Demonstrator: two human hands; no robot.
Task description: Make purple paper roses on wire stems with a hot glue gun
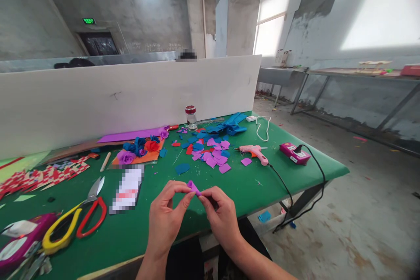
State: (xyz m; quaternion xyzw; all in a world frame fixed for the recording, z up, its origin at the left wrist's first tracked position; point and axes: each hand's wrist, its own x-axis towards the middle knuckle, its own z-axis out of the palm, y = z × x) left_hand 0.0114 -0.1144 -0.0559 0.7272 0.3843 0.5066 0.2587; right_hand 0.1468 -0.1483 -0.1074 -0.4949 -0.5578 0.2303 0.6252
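Note:
Between my two hands, above the table's front edge, is a small rolled piece of purple crepe paper (193, 188). My left hand (170, 212) pinches its left side between thumb and fingers. On the other side, the thumb and forefinger of my right hand (221, 212) close on its lower right end. Loose purple paper petals (213, 157) lie scattered beyond my hands, mixed with blue and red pieces. A pink hot glue gun (254, 152) rests to the right of them. Finished-looking paper flowers (138, 148) in purple, blue and red sit on an orange sheet at the left.
Red-and-yellow-handled scissors (82, 214) lie on the green table (236, 192) at left. A purple power socket (294, 153) with a black cord is near the right edge. A lidded glass jar (190, 118) stands before the white partition (131, 105).

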